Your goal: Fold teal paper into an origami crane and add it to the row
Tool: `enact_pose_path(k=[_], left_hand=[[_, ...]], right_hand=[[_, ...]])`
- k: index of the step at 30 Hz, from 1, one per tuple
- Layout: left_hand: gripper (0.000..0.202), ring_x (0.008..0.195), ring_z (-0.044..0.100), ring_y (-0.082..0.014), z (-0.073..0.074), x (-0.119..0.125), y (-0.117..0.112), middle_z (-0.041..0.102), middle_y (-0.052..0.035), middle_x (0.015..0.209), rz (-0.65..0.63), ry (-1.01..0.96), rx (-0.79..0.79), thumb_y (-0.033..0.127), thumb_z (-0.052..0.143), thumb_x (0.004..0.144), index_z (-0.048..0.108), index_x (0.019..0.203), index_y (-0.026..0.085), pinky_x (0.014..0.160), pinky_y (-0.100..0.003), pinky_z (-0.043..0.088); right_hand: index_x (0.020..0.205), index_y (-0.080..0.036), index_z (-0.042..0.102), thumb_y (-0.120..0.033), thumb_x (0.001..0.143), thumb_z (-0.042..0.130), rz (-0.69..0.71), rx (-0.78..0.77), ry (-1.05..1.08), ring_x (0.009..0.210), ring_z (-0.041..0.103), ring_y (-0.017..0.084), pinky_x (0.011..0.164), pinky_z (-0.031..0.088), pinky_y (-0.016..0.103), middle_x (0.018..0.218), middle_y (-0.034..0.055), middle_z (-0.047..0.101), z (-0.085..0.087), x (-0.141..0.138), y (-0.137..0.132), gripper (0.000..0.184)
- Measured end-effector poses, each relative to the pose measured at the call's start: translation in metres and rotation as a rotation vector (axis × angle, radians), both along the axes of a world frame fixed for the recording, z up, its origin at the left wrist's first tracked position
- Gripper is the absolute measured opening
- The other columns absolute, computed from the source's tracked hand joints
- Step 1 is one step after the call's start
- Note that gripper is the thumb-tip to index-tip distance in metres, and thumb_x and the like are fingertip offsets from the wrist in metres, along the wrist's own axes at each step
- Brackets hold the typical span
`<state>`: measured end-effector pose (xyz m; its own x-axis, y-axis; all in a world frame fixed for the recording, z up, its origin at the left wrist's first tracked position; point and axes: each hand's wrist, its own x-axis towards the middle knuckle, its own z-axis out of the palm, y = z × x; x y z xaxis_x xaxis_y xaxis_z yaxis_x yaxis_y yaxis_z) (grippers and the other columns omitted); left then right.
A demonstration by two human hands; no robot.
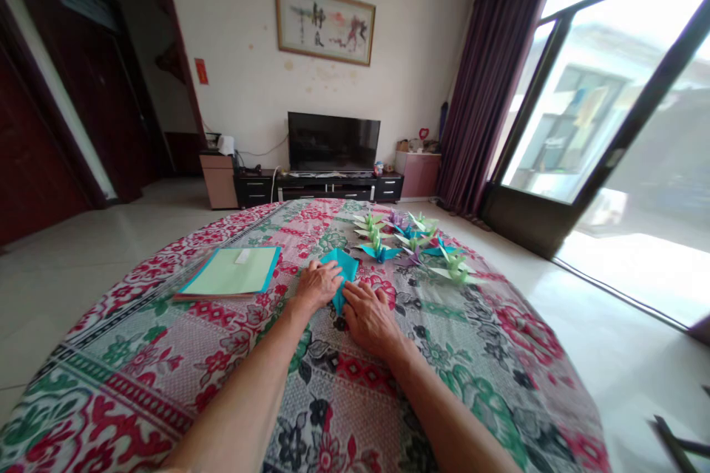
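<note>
A teal sheet of paper [342, 267], partly folded, lies on the floral tablecloth [166, 355]. My left hand [317, 285] rests on its left edge with fingers curled down, pressing the paper. My right hand [369, 316] lies on the paper's lower right part, fingers bent and pressing a fold. Both hands touch each other's side over the paper. Part of the sheet is hidden under my fingers.
Several folded paper cranes [413, 240] in green, teal and purple stand beyond the hands to the right. A stack of coloured paper [233, 272] with a green top sheet lies to the left. A TV [333, 142] stands at the far wall; a glass door is on the right.
</note>
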<state>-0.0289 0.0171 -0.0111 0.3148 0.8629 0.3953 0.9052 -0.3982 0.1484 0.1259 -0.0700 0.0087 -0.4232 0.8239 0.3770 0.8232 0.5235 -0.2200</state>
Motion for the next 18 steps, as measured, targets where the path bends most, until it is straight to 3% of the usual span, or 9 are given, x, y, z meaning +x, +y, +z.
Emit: enact_pose_path(k=[6,11,18], left_hand=[[0.027,0.098,0.049,-0.0191,-0.001,0.002,0.0,0.058,0.0025,0.119,0.02,0.003,-0.012,0.037,0.043,0.087,0.064,0.103,0.032,0.086,-0.034,0.038],[0.029,0.1,0.048,-0.0205,-0.003,0.002,0.0,0.058,0.0011,0.121,0.033,-0.006,-0.018,0.039,0.044,0.086,0.063,0.105,0.031,0.085,-0.034,0.039],[0.029,0.097,0.049,-0.0199,-0.007,0.001,0.002,0.058,0.0014,0.12,0.032,-0.012,0.013,0.038,0.043,0.086,0.064,0.105,0.031,0.084,-0.034,0.04]], right_hand=[[0.11,-0.024,0.055,-0.026,0.089,0.035,0.004,-0.016,-0.005,0.118,0.038,0.022,0.096,0.026,0.04,0.128,0.0034,0.051,0.0,-0.002,-0.012,0.029],[0.13,-0.023,0.04,-0.028,0.088,0.037,-0.033,-0.053,0.009,0.126,0.031,0.024,0.1,0.022,0.044,0.141,0.0057,0.038,-0.006,-0.002,-0.019,0.042],[0.111,-0.023,0.054,-0.022,0.088,0.036,0.011,-0.023,0.035,0.117,0.04,0.021,0.097,0.027,0.037,0.124,0.003,0.054,0.001,-0.001,-0.023,0.029]])
